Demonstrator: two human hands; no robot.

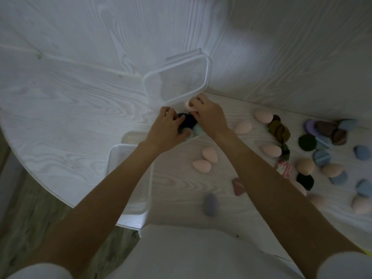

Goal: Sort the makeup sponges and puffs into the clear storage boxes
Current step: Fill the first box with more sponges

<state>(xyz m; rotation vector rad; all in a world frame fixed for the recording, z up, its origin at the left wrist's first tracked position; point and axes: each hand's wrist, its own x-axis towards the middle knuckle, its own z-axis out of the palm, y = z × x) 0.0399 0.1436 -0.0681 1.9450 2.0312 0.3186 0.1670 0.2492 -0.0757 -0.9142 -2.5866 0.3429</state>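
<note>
My left hand (169, 125) and my right hand (209, 115) meet at the table's middle over a small cluster of pieces. My left hand's fingers and thumb curl round a dark navy puff (188, 119). A pale mint puff (198, 129) lies just beneath it. My right hand's curled fingers pinch a pink sponge (188, 106). A clear storage box (206, 77) leans tilted against the wall just behind the hands. A second clear box (112, 158) stands at the near left under my left forearm. A faint clear edge (125, 137) shows below my hands.
Loose pink teardrop sponges (209, 155) lie right of my hands. Blue, brown, green and purple puffs (322, 135) are heaped at the far right. A grey sponge (210, 204) and a reddish wedge (238, 187) lie near the front. The table's left edge (50, 190) curves close.
</note>
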